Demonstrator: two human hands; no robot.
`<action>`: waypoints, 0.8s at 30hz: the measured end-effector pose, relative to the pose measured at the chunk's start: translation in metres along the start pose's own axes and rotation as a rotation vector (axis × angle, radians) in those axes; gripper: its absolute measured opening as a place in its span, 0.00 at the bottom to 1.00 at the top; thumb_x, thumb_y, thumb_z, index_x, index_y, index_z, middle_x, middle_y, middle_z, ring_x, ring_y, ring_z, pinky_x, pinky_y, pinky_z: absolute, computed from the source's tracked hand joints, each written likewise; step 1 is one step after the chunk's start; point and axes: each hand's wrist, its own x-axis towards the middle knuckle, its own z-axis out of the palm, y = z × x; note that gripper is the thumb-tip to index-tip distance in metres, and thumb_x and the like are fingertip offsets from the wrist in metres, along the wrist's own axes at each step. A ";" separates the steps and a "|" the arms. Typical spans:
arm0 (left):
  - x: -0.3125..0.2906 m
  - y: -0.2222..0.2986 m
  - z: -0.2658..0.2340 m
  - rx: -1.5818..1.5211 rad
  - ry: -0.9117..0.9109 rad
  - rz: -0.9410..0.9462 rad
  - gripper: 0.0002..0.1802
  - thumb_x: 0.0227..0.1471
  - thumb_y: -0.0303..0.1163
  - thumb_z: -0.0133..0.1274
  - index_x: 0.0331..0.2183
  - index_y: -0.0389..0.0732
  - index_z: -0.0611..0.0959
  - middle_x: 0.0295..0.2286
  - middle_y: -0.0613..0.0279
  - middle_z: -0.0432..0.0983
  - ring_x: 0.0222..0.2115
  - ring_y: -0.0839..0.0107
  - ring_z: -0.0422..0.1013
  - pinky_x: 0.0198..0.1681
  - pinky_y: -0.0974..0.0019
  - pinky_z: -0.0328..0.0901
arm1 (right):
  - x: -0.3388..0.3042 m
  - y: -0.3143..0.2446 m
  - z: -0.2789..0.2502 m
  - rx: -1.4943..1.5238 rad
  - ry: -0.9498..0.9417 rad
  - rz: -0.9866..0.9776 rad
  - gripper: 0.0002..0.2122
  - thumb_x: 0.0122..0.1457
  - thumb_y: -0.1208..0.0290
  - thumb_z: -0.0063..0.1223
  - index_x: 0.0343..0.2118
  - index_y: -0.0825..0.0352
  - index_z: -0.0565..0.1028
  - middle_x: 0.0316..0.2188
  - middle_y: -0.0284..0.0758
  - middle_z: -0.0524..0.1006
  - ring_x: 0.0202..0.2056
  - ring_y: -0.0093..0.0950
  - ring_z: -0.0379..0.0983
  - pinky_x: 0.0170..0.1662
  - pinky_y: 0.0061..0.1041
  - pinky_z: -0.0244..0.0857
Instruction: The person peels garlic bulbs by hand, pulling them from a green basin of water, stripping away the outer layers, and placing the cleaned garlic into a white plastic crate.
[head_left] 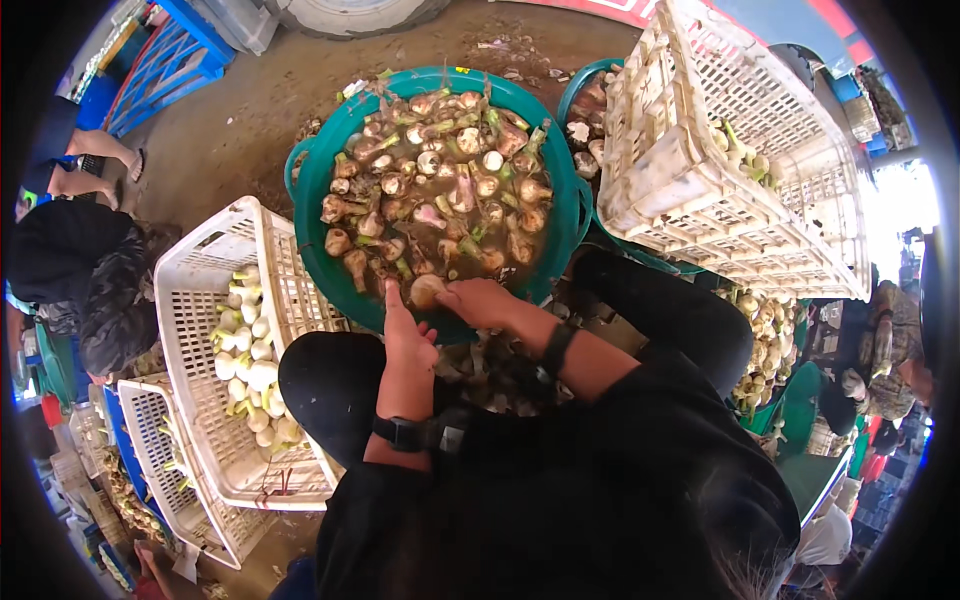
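A green tub point(312, 250) in front of me holds muddy water with many garlic bulbs point(462, 190) floating in it, some with green stems and brown skins. At the tub's near rim my right hand point(478, 302) is closed on a pale garlic bulb point(427, 291). Just left of that bulb is my left hand point(406, 342), palm turned inward, fingers apart and nothing visible in it. Its longest fingers reach over the rim towards the water. To the left, a white plastic crate point(215, 430) contains peeled white garlic bulbs point(246, 350) with short green stems.
On the right a tilted white crate point(650, 150) rests over another green tub point(575, 90). Garlic bulbs point(765, 350) lie below it. Garlic skins point(500, 370) litter the ground between my knees. Another person point(90, 270) in dark clothes sits at far left; a second crate point(160, 440) stands nearby.
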 end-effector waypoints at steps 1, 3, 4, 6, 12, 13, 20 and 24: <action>0.004 0.000 -0.005 -0.004 -0.232 0.051 0.30 0.45 0.55 0.48 0.42 0.42 0.70 0.33 0.61 0.67 0.34 0.72 0.62 0.34 0.69 0.58 | -0.018 -0.006 -0.005 -0.008 0.118 -0.177 0.18 0.55 0.54 0.37 0.28 0.65 0.72 0.31 0.41 0.73 0.37 0.41 0.68 0.38 0.39 0.62; 0.001 -0.007 0.005 0.065 -0.300 0.165 0.28 0.44 0.53 0.50 0.39 0.40 0.72 0.30 0.62 0.68 0.31 0.73 0.64 0.32 0.70 0.59 | -0.047 -0.009 -0.013 -0.043 0.339 -0.395 0.12 0.54 0.61 0.39 0.25 0.64 0.72 0.25 0.40 0.74 0.30 0.41 0.70 0.33 0.40 0.63; -0.004 -0.007 0.008 0.124 -0.351 0.296 0.26 0.43 0.51 0.52 0.36 0.39 0.74 0.27 0.64 0.69 0.28 0.74 0.66 0.30 0.70 0.60 | -0.054 -0.013 -0.018 -0.043 0.342 -0.390 0.12 0.54 0.61 0.39 0.25 0.64 0.72 0.25 0.40 0.74 0.30 0.41 0.70 0.33 0.40 0.63; -0.001 -0.014 0.011 0.048 -0.375 0.409 0.22 0.42 0.47 0.56 0.31 0.37 0.76 0.23 0.66 0.70 0.22 0.75 0.67 0.25 0.72 0.61 | -0.065 -0.018 -0.026 -0.190 0.281 -0.411 0.11 0.52 0.63 0.40 0.23 0.64 0.72 0.22 0.40 0.74 0.26 0.41 0.71 0.30 0.39 0.64; 0.011 -0.015 0.005 0.096 -0.438 0.259 0.16 0.44 0.40 0.53 0.32 0.38 0.75 0.24 0.65 0.70 0.23 0.74 0.67 0.24 0.71 0.61 | -0.067 -0.018 -0.019 -0.086 0.345 -0.237 0.14 0.50 0.62 0.42 0.20 0.68 0.72 0.21 0.42 0.74 0.23 0.42 0.70 0.27 0.37 0.65; 0.017 -0.013 0.001 0.058 -0.556 0.199 0.17 0.45 0.42 0.51 0.33 0.40 0.75 0.25 0.64 0.71 0.25 0.72 0.68 0.25 0.70 0.62 | -0.066 -0.017 -0.022 -0.087 0.349 -0.241 0.14 0.50 0.62 0.42 0.20 0.68 0.72 0.21 0.42 0.74 0.23 0.42 0.70 0.27 0.37 0.65; -0.011 0.004 -0.001 0.619 -0.785 0.522 0.26 0.48 0.37 0.48 0.46 0.33 0.68 0.33 0.59 0.71 0.33 0.73 0.67 0.34 0.71 0.63 | -0.077 -0.002 -0.039 0.803 0.257 -0.069 0.15 0.53 0.62 0.44 0.22 0.71 0.73 0.14 0.34 0.70 0.18 0.26 0.68 0.22 0.29 0.61; -0.032 -0.007 -0.004 0.959 -0.816 0.906 0.31 0.40 0.23 0.55 0.49 0.38 0.66 0.40 0.60 0.68 0.40 0.74 0.63 0.47 0.70 0.57 | -0.071 0.014 -0.041 0.634 0.328 0.014 0.14 0.51 0.64 0.48 0.19 0.70 0.73 0.12 0.30 0.70 0.19 0.23 0.68 0.20 0.27 0.55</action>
